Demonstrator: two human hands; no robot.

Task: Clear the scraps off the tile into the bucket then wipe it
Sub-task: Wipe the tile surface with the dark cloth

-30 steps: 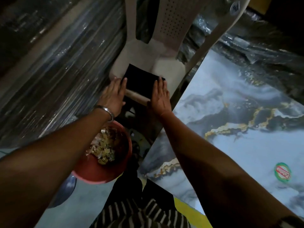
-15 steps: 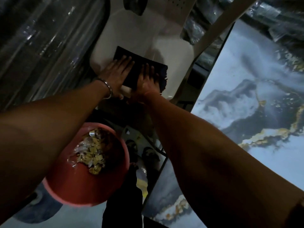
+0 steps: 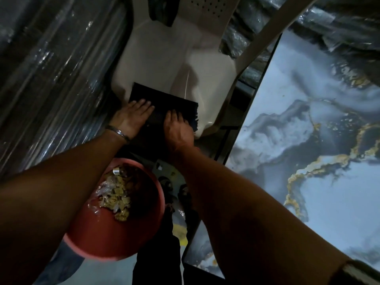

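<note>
A dark folded cloth (image 3: pixel 164 101) lies on the front of a cream plastic chair seat (image 3: pixel 156 64). My left hand (image 3: pixel 131 117) rests flat on the cloth's left part, fingers together and stretched. My right hand (image 3: pixel 177 128) presses on its right part, fingers curled over the frayed edge. Below my arms stands a red bucket (image 3: pixel 98 239) holding yellowish scraps and crumpled plastic (image 3: pixel 115 197). The big marbled tile (image 3: pixel 320 157), blue-grey with gold veins, fills the right side.
Plastic-wrapped stacks (image 3: pixel 53 75) rise at the left and top right. The chair's backrest (image 3: pixel 207 9) is perforated. My feet in sandals (image 3: pixel 174 190) stand on the floor between bucket and tile. The tile's dark edge (image 3: pixel 238 128) runs close to the chair.
The view has drawn closer and tilted. Both hands have slid further onto the cloth, which now covers the chair's front edge; the right fingers have curled.
</note>
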